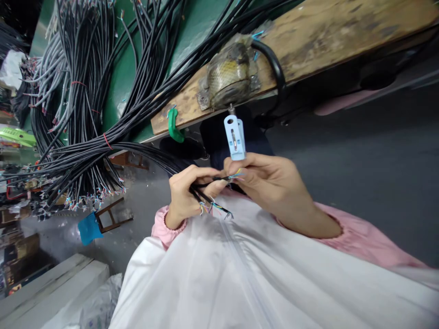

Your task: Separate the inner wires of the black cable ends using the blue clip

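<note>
Currently, our left hand [185, 189] grips several black cables [206, 195] with exposed coloured wires [236, 174]. Our right hand [274, 180] pinches the wires of one cable, near the light-blue clip [235, 139].

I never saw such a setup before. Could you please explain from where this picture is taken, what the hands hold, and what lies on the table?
No robot here: these are a person's bare hands, seen by a camera worn on that person's head, looking forward and down. The left hand holds several black cables whose stripped ends show thin coloured wires. The right hand has its fingertips at the wires of one cable; whether they pinch them is hard to see. Just beyond, a light-blue clip sits on the metal shaft of a wrapped device, perhaps a motor, on a wooden board. On the green table lie black cable bundles with red ties, and some grey cables.
</note>
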A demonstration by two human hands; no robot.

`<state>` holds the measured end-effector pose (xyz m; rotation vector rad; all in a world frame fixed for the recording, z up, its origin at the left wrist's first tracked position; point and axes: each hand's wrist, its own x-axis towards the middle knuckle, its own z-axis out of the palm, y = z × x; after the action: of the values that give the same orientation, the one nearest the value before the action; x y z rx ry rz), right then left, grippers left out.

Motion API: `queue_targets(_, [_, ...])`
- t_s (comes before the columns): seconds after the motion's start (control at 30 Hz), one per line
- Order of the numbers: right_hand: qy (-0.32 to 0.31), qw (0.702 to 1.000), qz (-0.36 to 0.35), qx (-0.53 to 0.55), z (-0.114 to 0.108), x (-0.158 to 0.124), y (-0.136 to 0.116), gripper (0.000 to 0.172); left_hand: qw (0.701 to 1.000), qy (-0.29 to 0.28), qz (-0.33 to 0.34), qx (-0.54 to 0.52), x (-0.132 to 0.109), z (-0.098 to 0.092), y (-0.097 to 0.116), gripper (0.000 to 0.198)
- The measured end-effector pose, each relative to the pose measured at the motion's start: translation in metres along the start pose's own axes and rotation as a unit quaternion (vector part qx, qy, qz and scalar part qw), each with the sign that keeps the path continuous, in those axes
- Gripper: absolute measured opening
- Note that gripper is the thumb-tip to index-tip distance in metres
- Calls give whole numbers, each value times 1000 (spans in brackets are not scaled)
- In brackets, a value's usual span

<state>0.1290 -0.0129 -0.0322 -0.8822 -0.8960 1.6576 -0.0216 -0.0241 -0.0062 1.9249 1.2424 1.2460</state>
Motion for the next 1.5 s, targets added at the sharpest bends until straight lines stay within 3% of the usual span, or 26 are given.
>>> queue_targets(0.1, [-36, 996, 78, 30, -1, 0, -7, 50, 999, -43, 25, -14, -1, 0, -1, 21])
queue_targets(0.2, [-53, 996, 63, 14, -1, -1, -18, 47, 995, -83, 55, 17, -3, 1, 1, 18])
queue_targets(0.3, [-53, 998, 29, -25, -1, -3, -21, 44, 995, -79, 53, 26, -4, 1, 3, 17])
queue_targets(0.4, [22, 989, -101, -104, -1, -2, -14, 31, 998, -59, 37, -7, -5, -1, 5, 13])
queue_targets(0.5, [79, 937, -308, -146, 0, 0, -1, 7, 996, -52, 15, -67, -5, -5, 5, 13])
queue_targets(0.57, [71, 899, -403, -157, 2, 3, 7, 12, 993, -62, 10, -101, -5, -8, 3, 14])
queue_targets(0.67, [65, 857, -477, -185, 7, 8, 13, 11, 989, -89, 20, -113, -5, -10, 0, 17])
queue_targets(0.77, [76, 837, -494, -222, 7, 11, 11, 15, 993, -66, 15, -101, -3, -11, -1, 17])
queue_targets(0.87, [29, 859, -442, -259, 0, 10, 4, 16, 995, -62, -33, -76, 1, -11, 2, 19])
queue_targets(1.0, [-92, 923, -284, -244, -17, 8, -12, 19, 996, -75, -30, -42, 6, -10, 6, 24])
queue_targets(1.1, [-55, 962, -163, -211, -23, 13, -24, 32, 998, -42, -8, -44, 7, -6, 7, 26])
queue_targets(1.2, [8, 976, -95, -193, -19, 27, -33, 51, 998, -6, -6, -55, 7, -1, 6, 25])
queue_targets(1.33, [0, 994, -11, -112, -2, 47, -32, 67, 997, 44, -4, -60, 9, 5, 7, 26])
queue_targets(1.5, [-43, 995, 55, 71, 11, 55, -25, 61, 994, 101, 6, -41, 16, 12, 9, 26])
